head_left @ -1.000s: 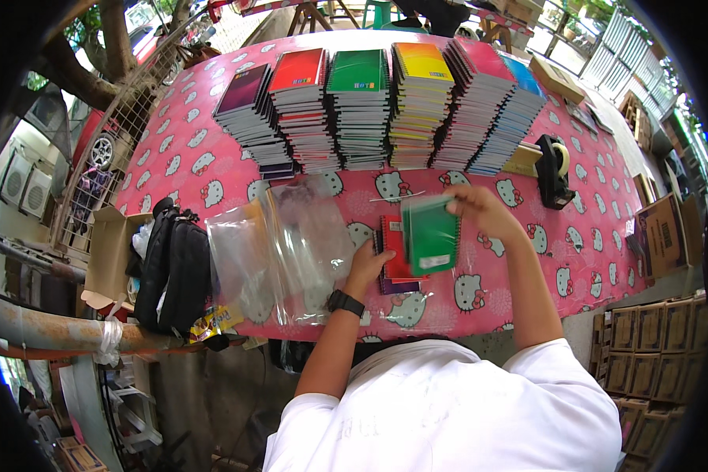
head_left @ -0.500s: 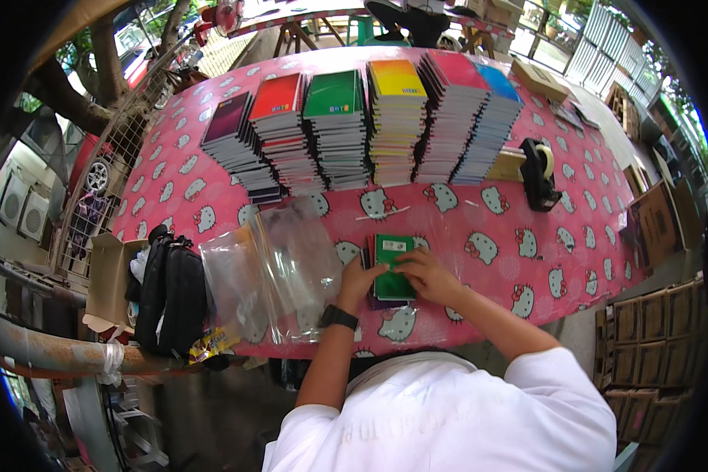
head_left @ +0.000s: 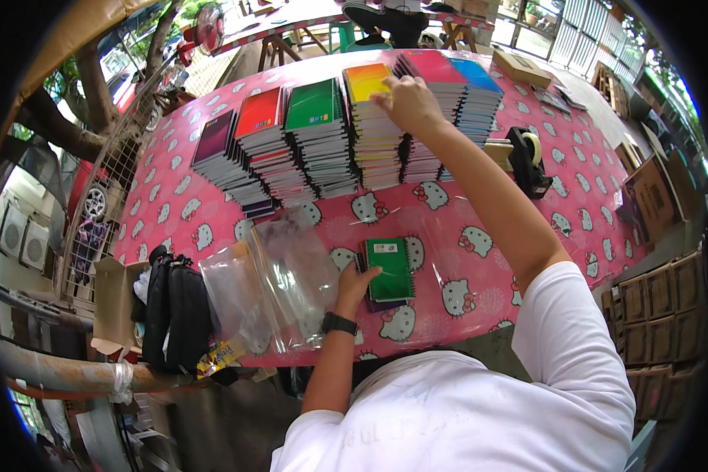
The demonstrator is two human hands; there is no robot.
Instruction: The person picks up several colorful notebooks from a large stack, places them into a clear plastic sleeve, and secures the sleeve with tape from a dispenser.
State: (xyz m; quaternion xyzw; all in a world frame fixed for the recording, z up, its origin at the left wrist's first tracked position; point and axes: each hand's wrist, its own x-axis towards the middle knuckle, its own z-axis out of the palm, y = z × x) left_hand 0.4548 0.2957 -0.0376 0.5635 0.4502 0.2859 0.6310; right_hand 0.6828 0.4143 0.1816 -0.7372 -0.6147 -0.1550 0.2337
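Head view: the yellow stack (head_left: 375, 138), toward the far edge of the surface (head_left: 495, 271), could topple if the right hand (head_left: 413, 106) drags sideways. Outstretched, knuckles up, that hand bends its fingers there; pinching or not, I cannot tell. Nearer the near edge, the left hand (head_left: 354, 285) thumbs the green notebook (head_left: 391, 275).
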